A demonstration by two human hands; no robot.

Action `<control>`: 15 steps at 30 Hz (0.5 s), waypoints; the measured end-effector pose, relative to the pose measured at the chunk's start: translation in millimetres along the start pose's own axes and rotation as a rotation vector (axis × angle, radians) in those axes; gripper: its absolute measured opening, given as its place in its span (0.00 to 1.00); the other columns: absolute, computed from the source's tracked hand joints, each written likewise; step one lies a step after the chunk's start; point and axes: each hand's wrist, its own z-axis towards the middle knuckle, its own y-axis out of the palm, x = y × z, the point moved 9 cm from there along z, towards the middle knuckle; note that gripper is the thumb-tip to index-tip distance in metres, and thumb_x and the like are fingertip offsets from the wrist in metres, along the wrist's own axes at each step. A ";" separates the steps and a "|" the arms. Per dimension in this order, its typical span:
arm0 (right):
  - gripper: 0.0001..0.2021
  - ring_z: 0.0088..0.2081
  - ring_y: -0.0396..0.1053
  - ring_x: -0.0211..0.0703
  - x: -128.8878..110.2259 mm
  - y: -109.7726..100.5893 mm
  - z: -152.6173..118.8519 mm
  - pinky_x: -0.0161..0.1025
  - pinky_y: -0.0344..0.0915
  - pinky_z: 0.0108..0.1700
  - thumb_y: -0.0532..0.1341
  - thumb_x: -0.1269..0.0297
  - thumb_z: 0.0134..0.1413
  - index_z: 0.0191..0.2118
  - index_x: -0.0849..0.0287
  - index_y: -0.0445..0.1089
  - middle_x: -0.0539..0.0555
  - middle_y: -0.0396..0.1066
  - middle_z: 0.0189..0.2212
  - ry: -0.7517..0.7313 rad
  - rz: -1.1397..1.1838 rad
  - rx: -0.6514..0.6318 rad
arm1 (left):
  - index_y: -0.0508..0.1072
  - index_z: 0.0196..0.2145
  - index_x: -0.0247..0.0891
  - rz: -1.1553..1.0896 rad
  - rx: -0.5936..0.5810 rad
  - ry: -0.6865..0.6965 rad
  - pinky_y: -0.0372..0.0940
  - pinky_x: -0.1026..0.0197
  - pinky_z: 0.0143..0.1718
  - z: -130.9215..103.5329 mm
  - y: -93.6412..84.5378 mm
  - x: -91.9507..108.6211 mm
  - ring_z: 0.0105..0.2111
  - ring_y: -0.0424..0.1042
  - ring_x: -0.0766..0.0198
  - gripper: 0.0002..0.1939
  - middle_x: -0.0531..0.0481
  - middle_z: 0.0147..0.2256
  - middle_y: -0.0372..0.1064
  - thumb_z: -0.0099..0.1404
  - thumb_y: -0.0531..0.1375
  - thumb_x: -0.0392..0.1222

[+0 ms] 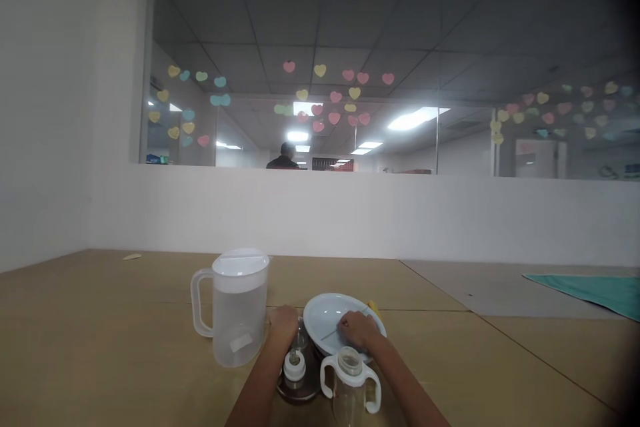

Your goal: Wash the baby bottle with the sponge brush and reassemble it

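Observation:
My left hand point(284, 321) is closed at the far left edge of a dark round tray point(301, 392); its fingertips are hidden. On that tray stand a white-collared bottle top point(295, 365) and a clear glass piece point(300, 337). Over a white bowl point(320, 312) my right hand point(359, 330) is closed, near a thin stick-like item in the bowl; what it pinches is too small to make out. A clear bottle with two white handles point(349, 373) stands upright nearest me, between my forearms.
A lidded translucent pitcher point(239, 313) stands left of my left hand. Something yellow point(373, 307) shows behind the bowl. A green cloth point(595, 290) lies at the far right. Beyond the table, a person point(284, 157) is visible through the window.

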 end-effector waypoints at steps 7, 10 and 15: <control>0.07 0.33 0.72 0.45 8.3 -36.6 0.0 0.40 0.63 0.41 0.56 0.70 0.44 0.25 0.59 0.71 0.56 0.75 0.28 0.033 0.341 0.271 | 0.75 0.36 0.31 0.000 0.130 0.007 0.65 0.54 0.40 -13.8 -55.0 -10.6 0.41 0.71 0.49 0.12 0.33 0.39 0.72 0.52 0.60 0.31; 0.11 0.27 0.70 0.38 15.9 -61.0 -8.5 0.35 0.65 0.32 0.53 0.62 0.50 0.36 0.59 0.69 0.54 0.75 0.34 0.034 0.592 0.388 | 0.73 0.41 0.35 -0.045 0.232 0.083 0.63 0.56 0.43 -24.8 -86.6 2.5 0.44 0.70 0.53 0.13 0.38 0.42 0.71 0.60 0.53 0.33; 0.16 0.22 0.66 0.28 47.9 -56.6 -32.1 0.26 0.64 0.23 0.66 0.65 0.39 0.39 0.54 0.66 0.48 0.74 0.38 0.116 1.647 0.414 | 0.72 0.41 0.40 -0.457 0.380 0.352 0.62 0.64 0.41 -36.7 -105.8 52.0 0.41 0.70 0.62 0.13 0.48 0.41 0.73 0.63 0.51 0.39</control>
